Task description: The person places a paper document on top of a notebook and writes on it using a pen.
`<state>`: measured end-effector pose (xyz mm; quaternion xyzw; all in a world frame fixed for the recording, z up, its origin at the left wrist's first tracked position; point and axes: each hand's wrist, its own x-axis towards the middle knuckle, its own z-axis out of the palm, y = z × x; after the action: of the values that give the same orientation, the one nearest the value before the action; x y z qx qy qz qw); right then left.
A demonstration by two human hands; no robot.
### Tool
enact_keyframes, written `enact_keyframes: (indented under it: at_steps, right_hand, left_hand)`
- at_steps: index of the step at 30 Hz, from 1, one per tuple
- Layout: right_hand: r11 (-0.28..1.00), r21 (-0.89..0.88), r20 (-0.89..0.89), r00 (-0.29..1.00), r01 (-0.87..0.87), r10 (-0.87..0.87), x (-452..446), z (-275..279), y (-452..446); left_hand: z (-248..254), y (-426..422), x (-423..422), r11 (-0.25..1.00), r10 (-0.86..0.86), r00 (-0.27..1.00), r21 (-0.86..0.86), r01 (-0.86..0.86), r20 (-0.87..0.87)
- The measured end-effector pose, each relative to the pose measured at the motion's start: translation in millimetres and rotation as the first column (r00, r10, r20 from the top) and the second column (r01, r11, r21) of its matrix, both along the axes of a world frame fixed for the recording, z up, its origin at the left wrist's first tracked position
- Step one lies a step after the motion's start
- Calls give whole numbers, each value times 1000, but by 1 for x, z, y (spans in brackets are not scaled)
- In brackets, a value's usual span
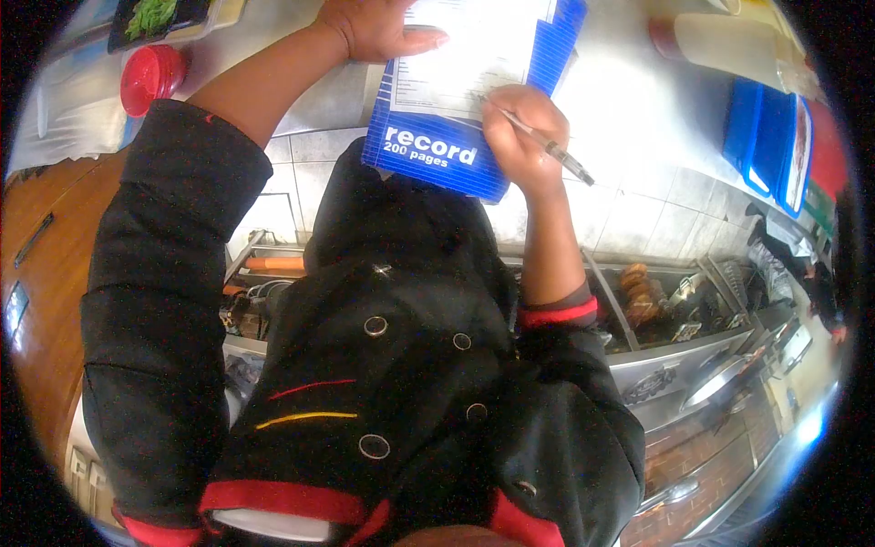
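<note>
My right hand (529,132) is closed around a slim pen (567,160), whose dark end points down and right. The pen's tip meets the lower part of a white printed sheet (456,80). That sheet lies on a blue book (428,150) marked "record 200 pages", at the edge of a pale metal counter. My left hand (375,27) rests at the sheet's upper left with the thumb stretched out over it. The top of the frame cuts off its other fingers. Glare washes out most of the writing on the sheet.
Red bowls (150,80) and a dark tray with green leaves (150,16) stand at the left. To the right are a blue container (770,146) and a pale, blurred vessel (729,46). Below the counter, open metal compartments (674,305) hold mixed items.
</note>
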<state>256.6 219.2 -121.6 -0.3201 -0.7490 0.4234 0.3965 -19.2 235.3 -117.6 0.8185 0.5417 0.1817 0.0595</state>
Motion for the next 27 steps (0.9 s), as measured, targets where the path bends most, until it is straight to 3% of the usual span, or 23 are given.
enact_keyframes:
  at_steps: [21, 23, 27]
  right_hand:
    - [999, 1, 80, 996, -35, 35, 6, -6, -2]
    - [999, 28, 25, 999, -21, 20, 3, -8, -2]
    - [997, 74, 76, 997, -11, 5, 0, 0, 0]
  left_hand:
    - [0, 0, 0, 1000, 0, 1000, 3, 0, 2]
    - [1, 0, 0, 1000, 6, 1000, -11, -6, -4]
    - [1, 0, 0, 1000, 5, 1000, -12, -5, 1]
